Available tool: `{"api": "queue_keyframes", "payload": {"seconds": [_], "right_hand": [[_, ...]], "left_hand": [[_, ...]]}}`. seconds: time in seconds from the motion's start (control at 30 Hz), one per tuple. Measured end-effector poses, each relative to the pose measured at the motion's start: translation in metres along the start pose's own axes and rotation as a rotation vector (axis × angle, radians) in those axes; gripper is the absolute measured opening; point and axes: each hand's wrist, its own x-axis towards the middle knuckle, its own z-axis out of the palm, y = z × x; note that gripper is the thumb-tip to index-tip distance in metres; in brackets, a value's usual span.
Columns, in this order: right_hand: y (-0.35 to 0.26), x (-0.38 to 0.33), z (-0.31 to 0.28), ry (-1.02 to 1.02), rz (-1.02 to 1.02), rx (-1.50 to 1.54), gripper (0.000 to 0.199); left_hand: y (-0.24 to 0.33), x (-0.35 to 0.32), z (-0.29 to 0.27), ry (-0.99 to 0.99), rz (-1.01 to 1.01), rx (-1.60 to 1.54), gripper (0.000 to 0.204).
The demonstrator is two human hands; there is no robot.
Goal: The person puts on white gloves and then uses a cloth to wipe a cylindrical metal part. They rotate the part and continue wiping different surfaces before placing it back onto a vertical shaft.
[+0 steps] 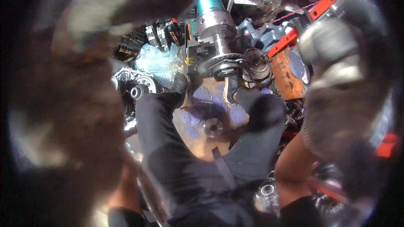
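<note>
My left hand (71, 80), in a dirty work glove, is raised very near the camera and fills the left side. Its fingers reach toward the top middle, but blur and shadow hide whether they hold anything. Close up on the right is my right hand (345, 71), also gloved and smeared. It overlaps the line of a red bar (283, 43) with holes; I cannot tell whether they touch. Between my legs, on the cardboard-like floor, lies a steel ring (212, 127). Beyond my feet stands a machine with a teal cylinder (210, 4) and a metal shaft (220, 44).
A toothed gear (145, 83) and a metal housing sit left of my knee. Behind them lies a bubble-wrapped parcel (159, 65). An orange box (287, 75) stands beyond my right knee, beside round metal parts (257, 65). Metal parts crowd both sides.
</note>
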Motion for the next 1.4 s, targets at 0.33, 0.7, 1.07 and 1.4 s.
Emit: {"api": "queue_keyframes", "payload": {"seconds": [0.33, 0.7, 1.07, 1.4], "right_hand": [[0.078, -0.085, 0.456, -1.152, 0.247, -0.037, 0.032], [0.107, -0.227, 0.648, -0.888, 1.091, 0.019, 0.042], [0.095, -0.213, 0.660, -0.762, 1.018, 0.000, 0.030], [0.140, -0.220, 0.664, -0.934, 0.843, 0.320, 0.036]], "left_hand": [[-0.192, -0.038, 0.099, 0.424, -1.153, -0.843, 0.033], [-0.237, -0.043, 0.081, 0.461, -0.701, -0.324, 0.034], [-0.231, -0.044, 0.107, 0.261, -0.735, -0.080, 0.041], [-0.241, -0.034, 0.102, 0.383, -0.802, -0.668, 0.039]]}}
